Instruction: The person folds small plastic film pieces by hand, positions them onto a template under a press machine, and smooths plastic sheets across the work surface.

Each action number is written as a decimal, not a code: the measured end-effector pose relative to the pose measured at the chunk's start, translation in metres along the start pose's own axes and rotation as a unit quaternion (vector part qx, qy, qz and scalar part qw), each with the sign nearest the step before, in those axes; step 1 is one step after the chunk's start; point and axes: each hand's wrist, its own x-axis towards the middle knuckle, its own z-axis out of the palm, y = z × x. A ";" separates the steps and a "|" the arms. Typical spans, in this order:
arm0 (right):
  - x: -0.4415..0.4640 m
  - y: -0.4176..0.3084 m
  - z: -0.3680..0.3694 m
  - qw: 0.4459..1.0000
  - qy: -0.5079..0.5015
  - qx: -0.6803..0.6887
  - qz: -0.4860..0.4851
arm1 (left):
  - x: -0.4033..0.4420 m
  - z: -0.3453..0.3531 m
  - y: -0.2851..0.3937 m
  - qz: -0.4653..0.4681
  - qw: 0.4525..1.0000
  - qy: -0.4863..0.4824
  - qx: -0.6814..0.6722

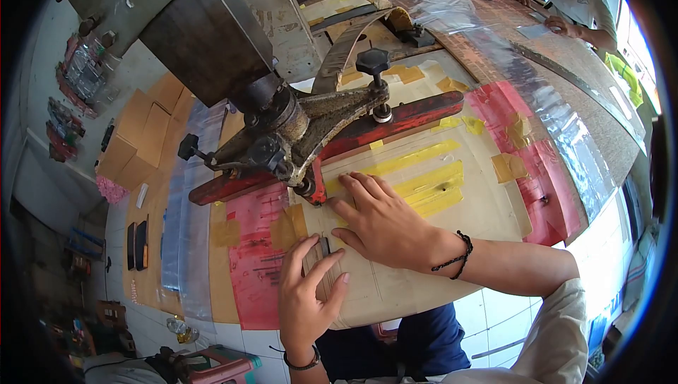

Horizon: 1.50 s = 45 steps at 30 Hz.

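My left hand [308, 298] rests with fingers apart on a tan board [417, 285], at its front left edge. Its fingertips are beside a small dark strip [325, 245]; whether they touch it I cannot tell. My right hand [388, 225] lies spread on the same board, its thumb close to that strip and its fingertips near yellow tape [427, 186]. Just beyond the fingers stands a press head with a spider-shaped metal bracket [311, 126] and a red bar [417, 112] across the board.
Red sheets [258, 264] with brown tape flank the board. Two dark pieces [136, 246] lie at the left near a cardboard box [141, 133]. Clear plastic [558, 130] covers the right side of the table. Another person [575, 3] works at the far right.
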 end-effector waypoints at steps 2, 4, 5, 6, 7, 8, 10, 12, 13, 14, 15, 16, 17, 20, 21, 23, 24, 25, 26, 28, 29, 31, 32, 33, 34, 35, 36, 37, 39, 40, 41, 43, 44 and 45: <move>0.000 0.000 0.000 1.000 0.001 -0.004 -0.003 | 0.000 0.000 0.000 0.000 1.000 0.001 0.000; 0.001 0.000 0.000 1.000 0.001 -0.013 -0.007 | 0.000 0.000 0.000 0.002 1.000 0.001 -0.002; 0.001 0.000 -0.001 1.000 0.000 -0.017 -0.008 | 0.000 0.000 -0.001 0.005 1.000 0.001 -0.001; 0.001 0.000 -0.001 1.000 -0.005 -0.011 -0.007 | -0.001 0.000 -0.002 0.008 1.000 -0.001 0.001; 0.001 0.001 -0.002 1.000 -0.010 -0.004 -0.005 | -0.001 0.000 -0.004 0.010 1.000 -0.003 0.003; 0.001 0.001 -0.003 1.000 -0.015 0.004 -0.005 | -0.002 0.000 -0.004 0.010 1.000 0.000 0.002; 0.002 0.001 -0.003 1.000 -0.020 0.002 -0.005 | -0.001 0.001 -0.001 0.011 1.000 0.008 -0.001; 0.003 0.002 -0.004 1.000 -0.020 0.002 -0.008 | -0.002 0.001 -0.002 0.015 1.000 0.012 -0.006; 0.003 0.002 -0.005 1.000 -0.020 0.006 -0.010 | -0.003 0.001 -0.003 0.016 1.000 0.013 -0.009; 0.003 0.002 -0.005 1.000 -0.019 0.009 -0.012 | -0.003 0.001 -0.003 0.021 1.000 0.015 -0.007; 0.003 0.002 -0.005 1.000 -0.014 0.002 -0.014 | -0.003 0.001 -0.004 0.024 1.000 0.015 -0.008; 0.002 0.002 -0.005 1.000 -0.010 -0.005 -0.014 | -0.004 0.001 -0.005 0.027 1.000 0.014 -0.009; 0.001 0.002 -0.004 1.000 -0.007 -0.012 -0.015 | -0.006 0.002 -0.006 0.028 0.999 0.012 -0.011; -0.007 -0.005 -0.003 0.990 0.023 -0.132 -0.045 | -0.008 0.003 -0.004 0.030 0.999 0.022 -0.014; -0.010 -0.009 -0.005 0.980 0.034 -0.189 -0.057 | -0.009 0.003 -0.005 0.032 0.999 0.027 -0.017; -0.030 -0.038 -0.034 0.994 -0.014 -0.084 -0.064 | -0.010 0.004 -0.012 0.051 0.998 0.035 -0.009; -0.045 -0.056 -0.053 0.996 -0.041 -0.031 -0.067 | -0.012 0.005 -0.013 0.058 0.998 0.038 -0.007; -0.064 -0.069 -0.069 0.993 -0.090 0.044 -0.065 | -0.012 0.005 -0.011 0.063 0.997 0.048 -0.017; -0.084 -0.078 -0.088 0.981 -0.138 0.119 -0.063 | -0.011 0.004 -0.009 0.068 0.996 0.058 -0.028; -0.124 -0.085 -0.118 0.876 -0.338 0.343 -0.009 | -0.017 0.003 -0.004 0.081 0.993 0.082 -0.026; -0.153 -0.083 -0.112 0.819 -0.392 0.418 0.008 | -0.023 0.001 -0.002 0.093 0.991 0.100 -0.013; -0.204 -0.082 -0.103 0.795 -0.405 0.435 0.118 | -0.035 -0.003 0.006 0.110 0.985 0.135 -0.009; -0.226 -0.081 -0.089 0.808 -0.378 0.399 0.213 | -0.049 -0.005 0.012 0.108 0.983 0.147 -0.019; -0.249 -0.080 -0.066 0.809 -0.350 0.360 0.305 | -0.065 -0.004 0.015 0.103 0.982 0.157 -0.028; -0.275 -0.085 -0.034 0.866 -0.229 0.266 0.355 | -0.080 0.000 0.015 0.100 0.981 0.165 -0.031; -0.297 -0.088 0.001 0.899 -0.100 0.164 0.394 | -0.093 0.005 0.014 0.098 0.980 0.172 -0.035; -0.313 -0.089 0.028 0.873 -0.115 0.145 0.452 | -0.107 0.012 0.014 0.099 0.978 0.178 -0.038; -0.325 -0.091 0.054 0.863 -0.124 0.157 0.463 | -0.122 0.021 0.014 0.084 0.976 0.193 -0.049; -0.331 -0.088 0.094 0.846 -0.132 0.181 0.483 | -0.153 0.050 0.003 0.064 0.968 0.234 -0.068; -0.318 -0.084 0.096 0.840 -0.108 0.199 0.493 | -0.167 0.061 0.002 0.047 0.966 0.244 -0.071; -0.303 -0.075 0.097 0.831 -0.125 0.208 0.500 | -0.180 0.072 -0.001 0.047 0.966 0.245 -0.064; -0.280 -0.053 0.100 0.813 -0.167 0.220 0.513 | -0.204 0.088 -0.007 0.002 0.982 0.180 -0.062; -0.278 -0.043 0.116 0.845 -0.118 0.194 0.484 | -0.214 0.094 -0.014 -0.023 0.988 0.141 -0.066; -0.271 -0.030 0.128 0.854 -0.142 0.200 0.459 | -0.222 0.101 -0.023 -0.048 0.991 0.103 -0.070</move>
